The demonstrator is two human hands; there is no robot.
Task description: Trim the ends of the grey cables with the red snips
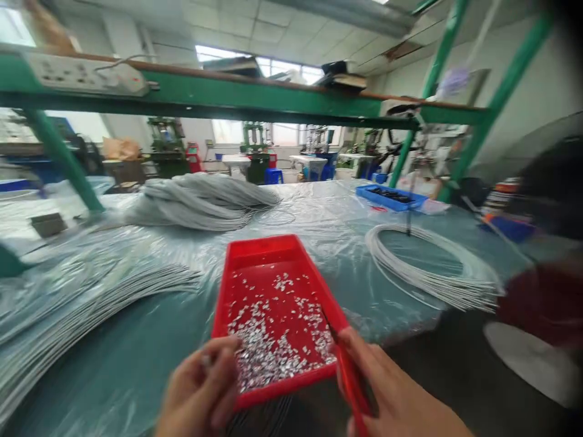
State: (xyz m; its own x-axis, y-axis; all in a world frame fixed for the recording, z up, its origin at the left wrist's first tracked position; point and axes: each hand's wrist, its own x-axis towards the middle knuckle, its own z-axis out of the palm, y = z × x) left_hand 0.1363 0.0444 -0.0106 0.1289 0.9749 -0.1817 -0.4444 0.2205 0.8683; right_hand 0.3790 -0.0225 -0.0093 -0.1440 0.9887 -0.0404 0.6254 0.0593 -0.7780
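Note:
A red plastic tray [263,244] lies on the bench in front of me, with many small shiny metal pieces [259,355] scattered in it, thickest towards the near end. At the tray's near left corner is my left hand [203,385], its fingers closed in a pinch; a small pale spot shows between them, too small to name. My right hand [387,379] is by the near right corner, closed around a red-handled tool [350,376]. The tool's slim dark tip reaches over the tray's right wall; its exact kind is unclear.
Bundles of pale wire or cable lie around: a big coil [195,200] behind the tray, a curved bundle [95,312] at left, a ring [432,273] at right. A blue tray [392,197] holds dark parts. A green shelf beam [264,100] with a power strip [86,74] crosses above.

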